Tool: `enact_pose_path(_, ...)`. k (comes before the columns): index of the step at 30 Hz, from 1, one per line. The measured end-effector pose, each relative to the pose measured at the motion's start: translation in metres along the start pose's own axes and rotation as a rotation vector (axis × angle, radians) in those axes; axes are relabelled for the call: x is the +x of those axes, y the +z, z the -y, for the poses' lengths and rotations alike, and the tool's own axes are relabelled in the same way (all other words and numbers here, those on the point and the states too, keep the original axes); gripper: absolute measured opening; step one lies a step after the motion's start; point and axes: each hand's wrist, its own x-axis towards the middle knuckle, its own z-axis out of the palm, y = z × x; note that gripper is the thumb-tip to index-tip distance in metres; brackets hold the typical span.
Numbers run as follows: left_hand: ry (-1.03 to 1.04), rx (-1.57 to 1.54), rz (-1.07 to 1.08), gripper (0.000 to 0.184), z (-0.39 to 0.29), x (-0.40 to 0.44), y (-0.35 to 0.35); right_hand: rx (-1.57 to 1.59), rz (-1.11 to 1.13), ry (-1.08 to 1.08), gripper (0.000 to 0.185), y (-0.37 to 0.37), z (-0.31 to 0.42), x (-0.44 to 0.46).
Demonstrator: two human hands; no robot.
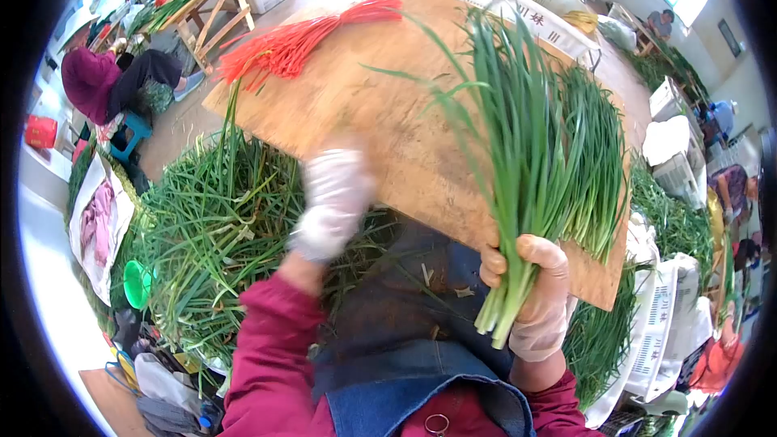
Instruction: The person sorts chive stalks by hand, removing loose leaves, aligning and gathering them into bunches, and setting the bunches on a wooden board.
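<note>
My right hand [538,275], in a thin clear glove, is closed around the pale stem ends of a bunch of garlic chives [518,129]. The leaves fan upward over the right part of a wooden board [380,113]. Beside them on the board lies another pile of garlic chives [595,162]. My left hand [336,186], in a white glove, is over the board's near edge; motion smears its fingers. A bundle of red ties [307,36] lies at the board's far left, apart from both hands.
A large heap of loose chives [218,235] is left of my lap. White crates [502,0] stand behind the board, with more crates [655,332] at right. A seated person [105,85] works at far left near a wooden table [210,0]. Other people are at right.
</note>
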Motion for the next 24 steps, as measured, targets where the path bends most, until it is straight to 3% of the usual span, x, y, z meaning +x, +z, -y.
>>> enact_pose_path(1, -0.213, 0.175, 0.135, 0.023, 0.013, -0.007, -0.035, -0.117, -0.103, -0.023, 0.033, 0.000, -0.002, -0.001)
enact_pose_path(3, -0.172, 0.307, -0.151, 0.029, 0.063, -0.051, -0.054, -0.236, -0.234, 0.041, 0.028, -0.004, -0.011, 0.002)
enact_pose_path(5, -0.260, 0.155, -0.137, 0.027, 0.076, -0.094, -0.084, -0.387, -0.324, 0.186, 0.027, -0.016, -0.028, 0.002)
enact_pose_path(7, -0.277, 0.032, -0.051, 0.019, 0.069, -0.134, -0.103, -0.515, -0.229, 0.357, 0.021, -0.016, -0.047, -0.001)
enact_pose_path(10, -0.302, -0.446, 0.149, 0.014, 0.040, -0.185, -0.108, -0.705, -0.001, 0.517, 0.029, 0.000, -0.057, 0.001)
enact_pose_path(12, -0.318, -0.409, 0.325, 0.019, 0.020, -0.205, -0.108, -0.818, 0.112, 0.650, 0.034, 0.012, -0.057, 0.014)
enact_pose_path(15, -0.403, -0.711, 0.581, 0.030, -0.008, -0.195, -0.126, -0.776, 0.334, 0.379, 0.039, 0.026, -0.062, 0.010)
enact_pose_path(16, -0.370, -0.780, 0.587, 0.033, -0.013, -0.190, -0.132, -0.823, 0.338, 0.427, 0.042, 0.037, -0.051, 0.004)
enact_pose_path(21, -0.175, -1.201, 0.456, 0.048, -0.032, -0.143, -0.146, -0.524, 0.396, 0.179, 0.041, 0.049, -0.024, -0.012)
enact_pose_path(23, -0.188, -1.324, 0.430, 0.054, -0.029, -0.120, -0.142, -0.476, 0.425, 0.035, 0.042, 0.057, -0.015, -0.009)
enact_pose_path(24, -0.266, -1.499, 0.382, 0.058, -0.035, -0.106, -0.141, -0.415, 0.433, 0.063, 0.042, 0.052, -0.016, -0.003)
